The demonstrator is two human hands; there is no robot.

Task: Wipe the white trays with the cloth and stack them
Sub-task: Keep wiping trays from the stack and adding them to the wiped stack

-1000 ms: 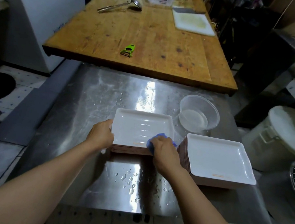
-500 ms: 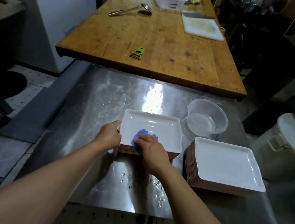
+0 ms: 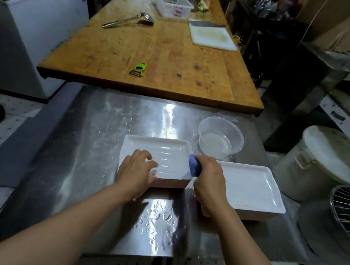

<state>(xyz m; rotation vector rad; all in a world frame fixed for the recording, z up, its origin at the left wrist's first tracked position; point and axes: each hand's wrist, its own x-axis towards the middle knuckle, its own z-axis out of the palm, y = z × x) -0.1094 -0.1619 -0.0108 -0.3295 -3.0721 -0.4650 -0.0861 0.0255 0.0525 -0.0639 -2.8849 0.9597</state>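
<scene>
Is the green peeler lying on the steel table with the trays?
No, the green peeler lies on the wooden table beyond the steel one.

A green peeler (image 3: 138,69) lay near the wooden table's (image 3: 170,60) front edge; a ladle (image 3: 129,20), basket (image 3: 173,4) and cutting board (image 3: 212,36) sat farther back. A clear bowl (image 3: 220,138) stood on the steel worktop (image 3: 92,134).
</scene>
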